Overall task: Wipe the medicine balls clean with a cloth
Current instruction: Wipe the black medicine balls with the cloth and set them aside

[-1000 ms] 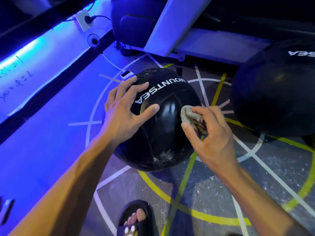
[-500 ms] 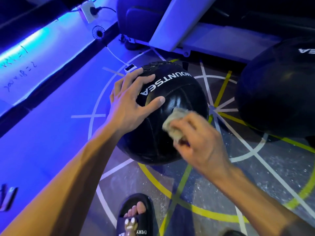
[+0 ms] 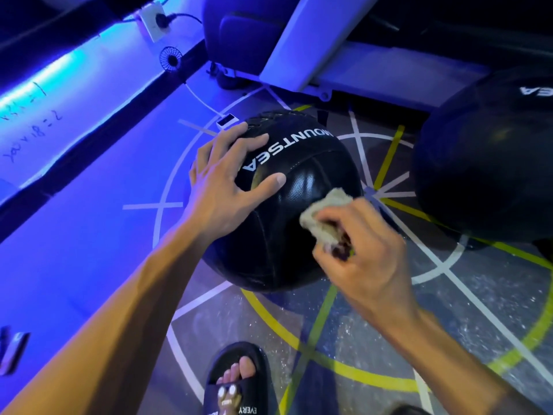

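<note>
Head view looks down on a black medicine ball (image 3: 287,211) resting on a floor (image 3: 478,310) marked with white and yellow lines, the left hand (image 3: 227,187) spread flat on its top and the right hand (image 3: 359,250) bunched around a cloth (image 3: 323,214) pressed to its near side. A second ball (image 3: 484,163), cut off at the right edge, sits just beside; a bench frame (image 3: 299,40) stands behind and a sandalled foot (image 3: 236,381) in front. That hand hides much of the cloth.

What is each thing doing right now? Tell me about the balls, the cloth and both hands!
Near medicine ball: on the floor, steadied and being wiped.
Cloth: bunched, pressed on that ball.
Left hand: fingers spread flat on the ball.
Right hand: gripping the cloth.
Far medicine ball: untouched.
Wall plug: plugged in.
</note>
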Action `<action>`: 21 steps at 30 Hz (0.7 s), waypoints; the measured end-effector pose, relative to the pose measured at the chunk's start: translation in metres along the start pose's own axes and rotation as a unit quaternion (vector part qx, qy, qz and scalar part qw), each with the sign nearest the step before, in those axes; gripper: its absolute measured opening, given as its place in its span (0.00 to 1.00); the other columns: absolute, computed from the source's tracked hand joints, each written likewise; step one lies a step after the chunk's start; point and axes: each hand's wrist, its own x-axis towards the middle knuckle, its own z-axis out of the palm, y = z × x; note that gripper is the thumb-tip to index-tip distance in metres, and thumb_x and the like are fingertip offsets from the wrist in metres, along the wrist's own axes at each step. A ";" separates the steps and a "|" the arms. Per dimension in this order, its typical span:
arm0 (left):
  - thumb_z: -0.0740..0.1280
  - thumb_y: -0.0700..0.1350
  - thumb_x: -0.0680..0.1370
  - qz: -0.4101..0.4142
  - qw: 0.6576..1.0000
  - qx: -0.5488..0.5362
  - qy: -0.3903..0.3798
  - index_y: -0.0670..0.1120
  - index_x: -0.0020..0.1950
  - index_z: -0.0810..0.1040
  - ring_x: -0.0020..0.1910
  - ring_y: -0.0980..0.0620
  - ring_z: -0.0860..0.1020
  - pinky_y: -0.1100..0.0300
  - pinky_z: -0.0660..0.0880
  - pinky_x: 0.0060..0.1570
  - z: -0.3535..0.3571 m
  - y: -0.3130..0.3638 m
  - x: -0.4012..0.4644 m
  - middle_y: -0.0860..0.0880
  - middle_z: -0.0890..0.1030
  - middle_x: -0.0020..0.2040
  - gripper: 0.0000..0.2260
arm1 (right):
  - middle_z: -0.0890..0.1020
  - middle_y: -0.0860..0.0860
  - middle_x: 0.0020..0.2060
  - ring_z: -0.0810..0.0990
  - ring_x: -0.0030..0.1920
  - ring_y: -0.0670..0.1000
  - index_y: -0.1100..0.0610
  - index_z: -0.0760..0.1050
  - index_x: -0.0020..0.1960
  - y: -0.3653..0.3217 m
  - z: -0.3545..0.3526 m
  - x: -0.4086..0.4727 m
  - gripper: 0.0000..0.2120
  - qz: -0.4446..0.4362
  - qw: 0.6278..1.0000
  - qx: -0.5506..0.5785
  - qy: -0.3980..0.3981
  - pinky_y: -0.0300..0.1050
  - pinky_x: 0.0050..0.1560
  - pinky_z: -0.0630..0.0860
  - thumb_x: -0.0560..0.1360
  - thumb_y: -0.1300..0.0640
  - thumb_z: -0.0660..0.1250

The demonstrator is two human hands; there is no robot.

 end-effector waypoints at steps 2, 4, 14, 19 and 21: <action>0.68 0.69 0.73 0.005 1.000 0.005 -0.001 0.65 0.72 0.71 0.76 0.56 0.58 0.43 0.56 0.75 0.001 0.002 0.000 0.65 0.63 0.77 0.28 | 0.79 0.51 0.47 0.78 0.45 0.50 0.56 0.80 0.54 -0.012 0.015 0.006 0.14 -0.016 1.000 0.000 -0.016 0.37 0.48 0.77 0.69 0.60 0.72; 0.68 0.69 0.74 0.006 1.000 0.005 -0.004 0.65 0.72 0.71 0.76 0.56 0.58 0.43 0.57 0.75 0.001 0.002 0.001 0.65 0.63 0.77 0.28 | 0.76 0.51 0.43 0.75 0.42 0.54 0.53 0.79 0.52 -0.016 0.040 -0.015 0.16 -0.075 0.994 -0.038 -0.071 0.50 0.39 0.75 0.66 0.62 0.75; 0.67 0.69 0.73 0.001 1.000 -0.020 0.003 0.64 0.73 0.71 0.75 0.58 0.58 0.40 0.60 0.75 -0.003 -0.010 -0.004 0.65 0.63 0.77 0.29 | 0.75 0.46 0.43 0.76 0.42 0.51 0.48 0.75 0.53 -0.009 0.038 -0.065 0.12 -0.054 0.990 -0.021 -0.131 0.44 0.39 0.76 0.70 0.58 0.70; 0.67 0.68 0.73 0.008 1.000 -0.026 0.005 0.65 0.73 0.71 0.76 0.59 0.56 0.42 0.59 0.76 -0.007 -0.016 -0.009 0.65 0.62 0.77 0.28 | 0.73 0.46 0.45 0.74 0.43 0.50 0.49 0.77 0.51 -0.022 0.054 -0.054 0.14 -0.113 0.977 -0.077 -0.167 0.42 0.37 0.72 0.68 0.58 0.74; 0.67 0.68 0.72 0.007 0.999 -0.033 0.006 0.65 0.73 0.72 0.75 0.62 0.56 0.53 0.57 0.77 -0.010 -0.022 -0.008 0.66 0.63 0.77 0.29 | 0.75 0.46 0.44 0.76 0.44 0.49 0.49 0.78 0.48 -0.006 0.049 -0.050 0.12 -0.071 0.986 -0.065 -0.138 0.41 0.38 0.74 0.68 0.60 0.73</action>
